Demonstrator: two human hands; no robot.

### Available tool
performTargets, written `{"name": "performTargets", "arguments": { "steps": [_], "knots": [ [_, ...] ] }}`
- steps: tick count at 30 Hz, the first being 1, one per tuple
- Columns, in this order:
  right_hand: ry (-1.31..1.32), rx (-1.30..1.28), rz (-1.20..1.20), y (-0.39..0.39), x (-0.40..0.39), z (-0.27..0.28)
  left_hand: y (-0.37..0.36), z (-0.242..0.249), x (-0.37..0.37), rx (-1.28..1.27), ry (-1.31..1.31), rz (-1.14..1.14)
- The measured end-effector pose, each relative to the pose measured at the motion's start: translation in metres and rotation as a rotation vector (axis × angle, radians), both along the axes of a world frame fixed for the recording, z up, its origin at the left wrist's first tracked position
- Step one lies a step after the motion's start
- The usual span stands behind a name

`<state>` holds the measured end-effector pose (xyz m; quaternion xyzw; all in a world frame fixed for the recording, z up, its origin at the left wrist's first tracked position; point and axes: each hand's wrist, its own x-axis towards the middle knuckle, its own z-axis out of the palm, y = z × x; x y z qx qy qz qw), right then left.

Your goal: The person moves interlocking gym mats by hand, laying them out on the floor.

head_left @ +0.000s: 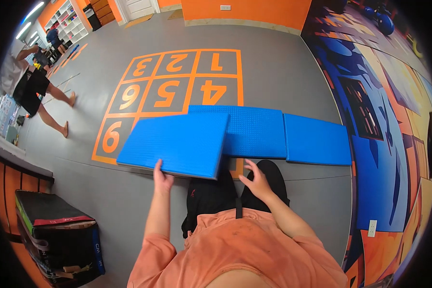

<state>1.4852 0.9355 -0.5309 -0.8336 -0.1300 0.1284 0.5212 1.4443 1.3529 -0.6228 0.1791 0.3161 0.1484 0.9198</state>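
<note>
On the floor [278,67], we read orange numerals within an orange grid [174,77], inverted from our viewpoint. The far row runs, from left to right, 3 [140,67], 2 [176,62], 1 [216,61]; the middle row, 6 [126,96], 5 [167,94], 4 [212,91]; the near row shows 9 [111,136] at its left. On the black box [65,252], we read CM and IN along a blue side strip [99,253]; we cannot resolve the lettering on its red band [65,220] with certainty.

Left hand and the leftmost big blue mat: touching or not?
Touching. The head view shows the left hand at the near edge of the leftmost big blue mat, one digit lapping onto its top face.
</note>
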Motion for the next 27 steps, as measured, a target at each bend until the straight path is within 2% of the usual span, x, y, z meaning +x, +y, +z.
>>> {"name": "performTargets", "arguments": {
  "steps": [2,4,6,7,8,10,11,12,14,15,17,18,19,20,22,24,27],
  "knots": [
    [-0.336,-0.322,0.024,-0.037,-0.021,0.009,0.039,0.024,0.01,0.053,0.048,0.039],
    [-0.374,-0.343,-0.055,-0.078,-0.042,0.005,0.09,0.023,0.021,0.084,0.053,0.031],
    [-0.27,-0.383,-0.245,-0.124,-0.071,-0.009,0.143,0.012,0.03,0.069,0.071,0.046],
    [-0.16,-0.379,-0.362,-0.152,-0.086,-0.023,0.18,-0.018,0.033,0.041,0.033,-0.037],
    [-0.05,-0.37,-0.477,-0.18,-0.102,-0.043,0.181,-0.021,0.034,0.04,0.037,-0.046],
    [0.071,-0.321,-0.723,-0.233,-0.146,-0.082,0.18,-0.019,0.03,0.067,0.301,-0.132],
    [0.146,-0.305,-0.815,-0.265,-0.172,-0.113,0.175,-0.039,0.029,0.091,0.371,-0.162],
    [0.219,-0.288,-0.907,-0.29,-0.2,-0.138,0.155,-0.045,0.034,0.098,0.647,-0.042],
    [0.422,-0.334,-0.998,-0.311,-0.245,-0.154,0.127,-0.078,0.023,0.146,0.581,-0.286],
    [0.473,-0.371,-0.989,-0.312,-0.266,-0.156,0.117,-0.103,0.027,0.102,0.692,-0.372],
    [0.526,-0.411,-0.983,-0.311,-0.291,-0.151,0.073,-0.102,0.025,0.037,0.623,-0.531],
    [0.626,-0.471,-0.884,-0.307,-0.299,-0.148,0.069,-0.119,0.028,0.034,0.625,-0.534],
    [0.725,-0.531,-0.782,-0.302,-0.305,-0.145,0.066,-0.153,0.034,0.001,0.489,-0.535],
    [0.727,-0.535,-0.784,-0.296,-0.306,-0.144,0.063,-0.172,0.037,-0.03,0.353,-0.534],
    [0.907,-0.418,-0.662,-0.281,-0.295,-0.141,0.055,-0.161,0.047,-0.062,0.278,-0.47],
    [0.825,-0.367,-0.623,-0.263,-0.282,-0.133,0.048,-0.141,0.059,0.014,0.279,-0.227],
    [0.68,-0.285,-0.556,-0.255,-0.268,-0.138,0.04,-0.099,0.067,0.14,0.294,-0.33]
  ]
}}
